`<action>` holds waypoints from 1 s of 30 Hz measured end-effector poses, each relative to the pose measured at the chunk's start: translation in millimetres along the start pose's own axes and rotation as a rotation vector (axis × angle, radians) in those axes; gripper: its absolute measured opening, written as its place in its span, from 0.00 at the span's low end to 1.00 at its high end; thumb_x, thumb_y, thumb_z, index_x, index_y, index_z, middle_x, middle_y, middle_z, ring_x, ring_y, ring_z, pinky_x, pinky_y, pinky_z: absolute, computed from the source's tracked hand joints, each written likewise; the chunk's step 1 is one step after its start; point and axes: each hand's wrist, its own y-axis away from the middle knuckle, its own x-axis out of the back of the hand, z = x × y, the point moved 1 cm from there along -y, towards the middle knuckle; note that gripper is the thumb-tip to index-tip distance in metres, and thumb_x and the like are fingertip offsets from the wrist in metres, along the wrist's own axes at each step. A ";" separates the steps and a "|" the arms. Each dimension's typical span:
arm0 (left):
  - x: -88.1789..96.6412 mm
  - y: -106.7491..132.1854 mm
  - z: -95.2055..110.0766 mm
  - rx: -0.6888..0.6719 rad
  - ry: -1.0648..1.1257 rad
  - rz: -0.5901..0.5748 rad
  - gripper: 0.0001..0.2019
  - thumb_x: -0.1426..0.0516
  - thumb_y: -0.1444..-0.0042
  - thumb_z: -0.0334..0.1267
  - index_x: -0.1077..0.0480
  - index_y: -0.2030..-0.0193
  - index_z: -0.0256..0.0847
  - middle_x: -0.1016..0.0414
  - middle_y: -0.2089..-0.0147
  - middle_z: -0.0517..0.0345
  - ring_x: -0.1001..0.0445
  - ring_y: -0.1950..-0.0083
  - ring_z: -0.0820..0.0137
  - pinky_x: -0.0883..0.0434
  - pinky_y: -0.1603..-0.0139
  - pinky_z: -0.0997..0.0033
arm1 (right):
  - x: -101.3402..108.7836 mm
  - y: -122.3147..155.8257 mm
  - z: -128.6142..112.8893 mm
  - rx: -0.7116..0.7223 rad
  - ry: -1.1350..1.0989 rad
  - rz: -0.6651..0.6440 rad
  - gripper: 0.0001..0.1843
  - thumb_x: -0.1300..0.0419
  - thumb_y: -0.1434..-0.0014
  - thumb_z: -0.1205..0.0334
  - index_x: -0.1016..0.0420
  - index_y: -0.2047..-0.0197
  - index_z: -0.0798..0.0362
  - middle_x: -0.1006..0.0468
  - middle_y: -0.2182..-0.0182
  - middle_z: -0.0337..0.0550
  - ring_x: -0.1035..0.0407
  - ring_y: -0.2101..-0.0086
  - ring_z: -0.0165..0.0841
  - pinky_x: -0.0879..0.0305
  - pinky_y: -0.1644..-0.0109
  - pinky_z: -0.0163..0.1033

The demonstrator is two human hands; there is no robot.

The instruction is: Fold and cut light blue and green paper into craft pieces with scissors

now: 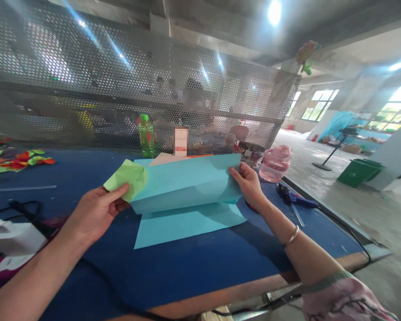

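The person's left hand pinches a light green paper piece against one end of a curved blue paper sheet, thumb on top. The right hand grips the sheet's other end, holding it above the bench. A flat blue sheet lies just below, mid-bench. Near the right edge lie a blue glue gun and a pink bottle; a green bottle stands at the far edge.
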 end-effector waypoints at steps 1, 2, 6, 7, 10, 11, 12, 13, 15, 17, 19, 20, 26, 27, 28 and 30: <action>0.3 -0.2 -0.1 0.003 -0.006 -0.002 0.08 0.36 0.54 0.32 0.27 0.67 0.34 0.19 0.66 0.55 0.22 0.65 0.68 0.26 0.71 0.75 | -0.5 0.1 0.9 -0.011 0.001 -0.002 0.20 0.39 0.46 0.44 0.32 0.58 0.50 0.26 0.68 0.40 0.33 0.68 0.33 0.33 0.67 0.36; 0.8 -0.8 -0.6 0.005 -0.010 -0.004 0.07 0.36 0.54 0.32 0.27 0.67 0.34 0.19 0.66 0.56 0.23 0.67 0.69 0.26 0.71 0.76 | -0.9 0.1 1.6 -0.013 -0.001 -0.005 0.21 0.39 0.47 0.44 0.32 0.58 0.51 0.26 0.68 0.40 0.33 0.68 0.33 0.32 0.66 0.36; 3.9 -5.9 -4.4 -0.018 0.034 0.017 0.10 0.33 0.60 0.31 0.25 0.68 0.34 0.19 0.70 0.59 0.24 0.71 0.73 0.26 0.74 0.80 | -2.7 0.7 -0.4 0.013 -0.017 -0.011 0.23 0.38 0.47 0.46 0.34 0.54 0.50 0.24 0.66 0.40 0.31 0.69 0.32 0.30 0.66 0.36; 4.5 -7.1 -5.4 -0.026 0.046 0.027 0.11 0.32 0.62 0.30 0.25 0.68 0.34 0.19 0.70 0.59 0.24 0.72 0.73 0.26 0.74 0.81 | -3.2 1.1 -2.0 0.017 -0.022 -0.017 0.25 0.37 0.47 0.46 0.35 0.50 0.49 0.24 0.65 0.40 0.30 0.68 0.33 0.29 0.66 0.37; 5.3 -8.8 -7.1 -0.034 0.059 0.042 0.12 0.33 0.62 0.28 0.24 0.67 0.34 0.19 0.70 0.58 0.23 0.72 0.73 0.25 0.73 0.80 | -4.6 2.5 -6.9 0.045 -0.012 -0.064 0.42 0.32 0.52 0.50 0.47 0.38 0.46 0.24 0.58 0.44 0.28 0.62 0.37 0.27 0.59 0.42; 5.3 -8.8 -7.1 -0.035 0.062 0.046 0.11 0.34 0.61 0.28 0.24 0.67 0.34 0.19 0.70 0.58 0.23 0.72 0.73 0.25 0.73 0.80 | -4.8 2.9 -8.2 0.070 0.006 -0.088 0.48 0.31 0.53 0.51 0.52 0.35 0.45 0.25 0.55 0.46 0.28 0.59 0.38 0.27 0.56 0.44; 5.2 -8.6 -6.8 -0.036 0.066 0.054 0.10 0.34 0.60 0.27 0.24 0.67 0.34 0.19 0.70 0.58 0.23 0.72 0.73 0.25 0.73 0.80 | -4.7 3.3 -9.1 0.102 0.036 -0.111 0.52 0.30 0.54 0.53 0.55 0.33 0.44 0.27 0.52 0.47 0.29 0.56 0.40 0.28 0.53 0.45; 5.1 -8.3 -6.3 -0.039 0.070 0.066 0.09 0.35 0.59 0.26 0.24 0.68 0.35 0.19 0.70 0.58 0.23 0.73 0.73 0.25 0.73 0.80 | -4.4 3.6 -9.8 0.140 0.079 -0.134 0.54 0.29 0.55 0.53 0.57 0.32 0.42 0.29 0.48 0.47 0.30 0.53 0.41 0.29 0.50 0.46; 4.5 -7.6 -4.9 -0.050 0.081 0.093 0.08 0.36 0.58 0.24 0.24 0.68 0.34 0.19 0.70 0.58 0.24 0.73 0.74 0.26 0.73 0.81 | -2.9 3.9 -10.6 0.213 0.164 -0.165 0.55 0.30 0.54 0.53 0.59 0.31 0.40 0.33 0.44 0.47 0.34 0.48 0.43 0.32 0.46 0.48; 3.6 -7.0 -3.7 -0.052 0.090 0.106 0.08 0.37 0.57 0.24 0.24 0.67 0.34 0.19 0.69 0.58 0.23 0.72 0.74 0.26 0.73 0.81 | -0.6 3.8 -11.5 0.278 0.237 -0.173 0.54 0.31 0.52 0.53 0.59 0.30 0.39 0.35 0.42 0.45 0.37 0.45 0.43 0.35 0.43 0.49; 2.8 -6.7 -2.9 -0.043 0.099 0.116 0.08 0.38 0.56 0.23 0.24 0.66 0.34 0.19 0.70 0.59 0.23 0.72 0.75 0.25 0.72 0.81 | 1.6 3.3 -12.1 0.320 0.325 -0.181 0.49 0.31 0.51 0.53 0.52 0.31 0.40 0.33 0.45 0.46 0.36 0.47 0.43 0.35 0.44 0.50; 2.4 -6.7 -2.6 -0.040 0.103 0.119 0.09 0.38 0.56 0.23 0.24 0.66 0.33 0.19 0.70 0.59 0.24 0.72 0.75 0.25 0.72 0.81 | 2.3 2.9 -12.1 0.336 0.382 -0.190 0.44 0.31 0.51 0.53 0.44 0.34 0.41 0.32 0.48 0.46 0.35 0.49 0.43 0.35 0.45 0.50; 0.5 -5.0 1.5 -0.009 0.098 0.117 0.09 0.39 0.56 0.24 0.26 0.65 0.33 0.21 0.72 0.60 0.24 0.73 0.73 0.25 0.73 0.77 | 5.6 0.7 -13.0 0.494 0.563 -0.071 0.06 0.34 0.47 0.57 0.18 0.65 0.46 0.31 0.53 0.46 0.34 0.52 0.41 0.34 0.48 0.50; 1.2 -4.8 2.1 -0.007 0.079 0.143 0.10 0.40 0.56 0.23 0.27 0.65 0.33 0.21 0.72 0.60 0.24 0.74 0.73 0.25 0.73 0.75 | 7.0 0.3 -14.4 0.521 0.576 -0.027 0.04 0.34 0.47 0.57 0.19 0.67 0.46 0.32 0.48 0.46 0.36 0.48 0.43 0.36 0.47 0.51; 2.4 -5.0 2.0 0.000 0.043 0.167 0.10 0.41 0.56 0.24 0.27 0.65 0.34 0.22 0.73 0.61 0.24 0.75 0.72 0.25 0.73 0.74 | 8.7 -0.1 -16.1 0.541 0.582 0.013 0.04 0.34 0.47 0.58 0.19 0.68 0.47 0.34 0.44 0.44 0.39 0.45 0.44 0.38 0.45 0.52; 6.7 -7.7 -0.9 0.029 -0.098 0.174 0.11 0.41 0.56 0.25 0.29 0.62 0.34 0.22 0.73 0.60 0.24 0.76 0.71 0.27 0.74 0.73 | 13.0 -1.5 -19.0 0.541 0.549 0.061 0.04 0.35 0.47 0.58 0.21 0.68 0.49 0.36 0.41 0.44 0.42 0.42 0.45 0.41 0.43 0.52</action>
